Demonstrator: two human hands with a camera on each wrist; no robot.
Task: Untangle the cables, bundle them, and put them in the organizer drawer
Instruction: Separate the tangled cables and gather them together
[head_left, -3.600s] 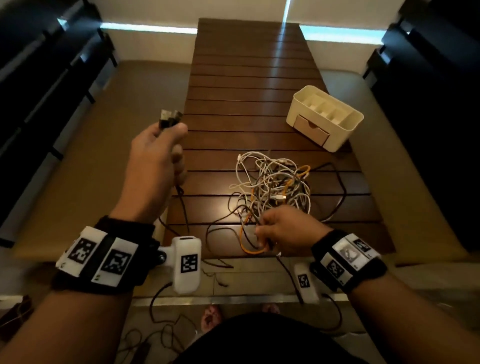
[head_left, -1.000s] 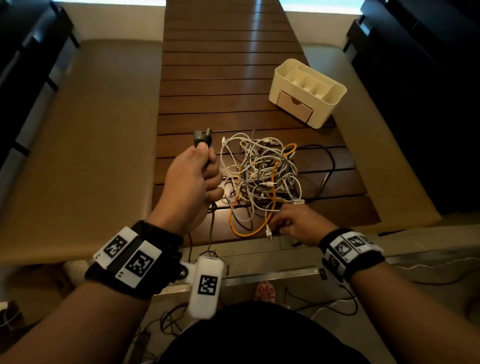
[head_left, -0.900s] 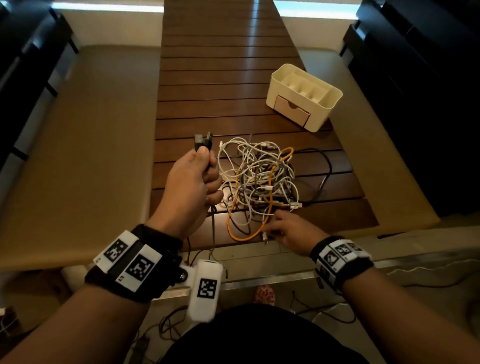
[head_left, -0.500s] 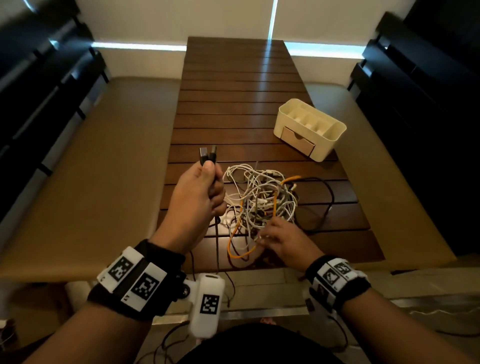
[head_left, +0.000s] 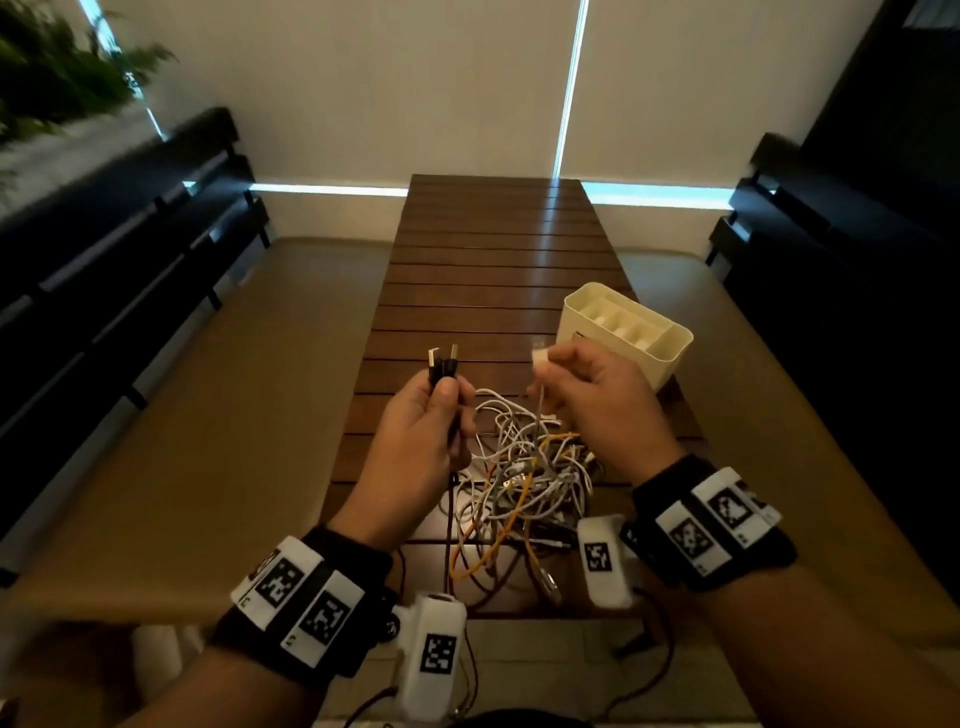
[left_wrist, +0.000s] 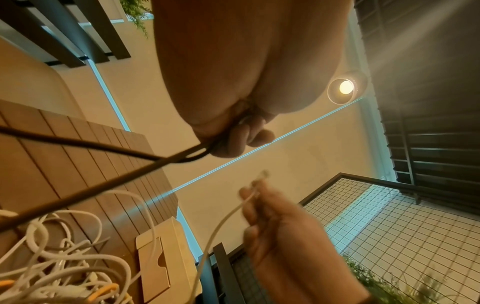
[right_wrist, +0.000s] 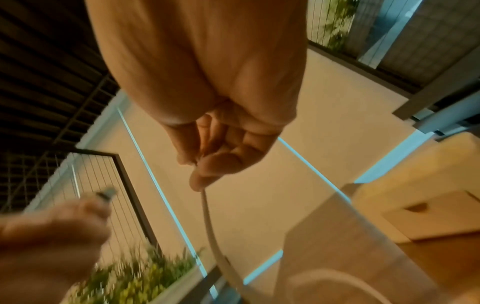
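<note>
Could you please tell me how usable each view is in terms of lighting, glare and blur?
Head view: dim room, but the left hand, right hand and cable tangle read sharply; edges bend from the wide angle. Left wrist view: a ceiling lamp flares with streaks, and the right hand is motion-blurred. Right wrist view: soft throughout, though the white cable stays legible.

The organizer drawer (head_left: 581, 339) front is mostly hidden behind the right hand (head_left: 597, 400) in the head view. Within the cable tangle (head_left: 524, 467) near the table's near edge, single strands cannot be followed. The left hand (right_wrist: 49, 232) is blurred in the right wrist view.
</note>
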